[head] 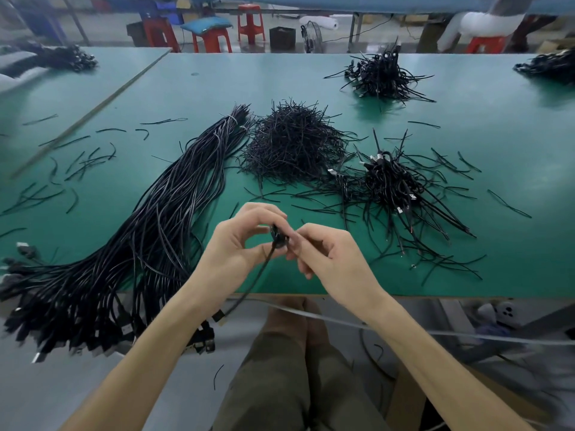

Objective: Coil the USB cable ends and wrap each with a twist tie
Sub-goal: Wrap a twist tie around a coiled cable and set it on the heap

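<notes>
My left hand (239, 241) and my right hand (323, 256) meet above the near edge of the green table (193, 88). Between their fingertips they pinch a small black coil of USB cable (278, 238). The cable's tail runs down from the coil past the table edge to a plug (218, 315) hanging below. A thick bundle of black USB cables (146, 231) lies to the left, its plugs spilling over the edge. A heap of black twist ties (292, 141) sits ahead. A pile of coiled cables (392, 181) lies to the right.
Loose twist ties are scattered over the table's left and right parts. Two more cable piles (382, 76) (550, 65) lie at the far right, another (62, 57) at far left. Red stools (214, 38) stand beyond the table. My legs are below the table edge.
</notes>
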{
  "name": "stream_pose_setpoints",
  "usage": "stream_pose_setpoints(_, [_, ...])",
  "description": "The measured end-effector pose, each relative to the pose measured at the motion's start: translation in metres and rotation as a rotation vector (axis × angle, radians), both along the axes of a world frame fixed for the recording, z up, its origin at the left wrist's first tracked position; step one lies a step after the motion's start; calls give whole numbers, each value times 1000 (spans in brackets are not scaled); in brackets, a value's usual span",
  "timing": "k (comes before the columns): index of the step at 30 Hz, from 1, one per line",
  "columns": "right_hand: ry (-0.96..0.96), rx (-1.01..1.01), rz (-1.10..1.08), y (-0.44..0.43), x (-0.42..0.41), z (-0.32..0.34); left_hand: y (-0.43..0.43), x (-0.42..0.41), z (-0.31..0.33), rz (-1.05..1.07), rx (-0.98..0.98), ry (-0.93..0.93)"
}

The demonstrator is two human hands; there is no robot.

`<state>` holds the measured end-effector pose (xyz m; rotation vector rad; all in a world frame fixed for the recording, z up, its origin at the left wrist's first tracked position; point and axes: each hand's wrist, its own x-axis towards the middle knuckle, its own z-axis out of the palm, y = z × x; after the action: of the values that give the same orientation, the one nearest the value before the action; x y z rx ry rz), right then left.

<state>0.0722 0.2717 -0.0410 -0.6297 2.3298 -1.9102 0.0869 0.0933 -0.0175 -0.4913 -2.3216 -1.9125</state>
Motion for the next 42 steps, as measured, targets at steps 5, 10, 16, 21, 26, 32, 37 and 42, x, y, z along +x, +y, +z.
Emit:
stream_pose_setpoints(5, [-111, -146, 17, 1, 1, 1, -8, -5, -5, 6, -54, 68])
stream_pose_setpoints(10, [-109, -124, 6, 2, -1, 1, -17, -7, -8, -36, 190, -79])
stream_pose_setpoints(16, [-3, 86, -5, 0, 4, -6, -13, -12, -1, -4, -22, -220])
stream_pose_setpoints(21, [27, 121, -23, -1, 1, -2, -13, -13, -3, -20, 27, -251])
stream_pose_setpoints(26, [72, 133, -53, 2, 0, 0, -12, -16, -2, -1, -108, -390])
stream_pose_setpoints(32, [-37, -10, -3, -2, 0, 4, -9, -10, -5, -25, 30, -200])
stream_pose_setpoints(37, [-468, -379, 224, -2, 3, 11, -2, -9, -7, 81, 104, 45])
stream_pose_setpoints(42, [-817, -748, 472, -2, 6, 11, -4, -7, -5, 46, 133, 156])
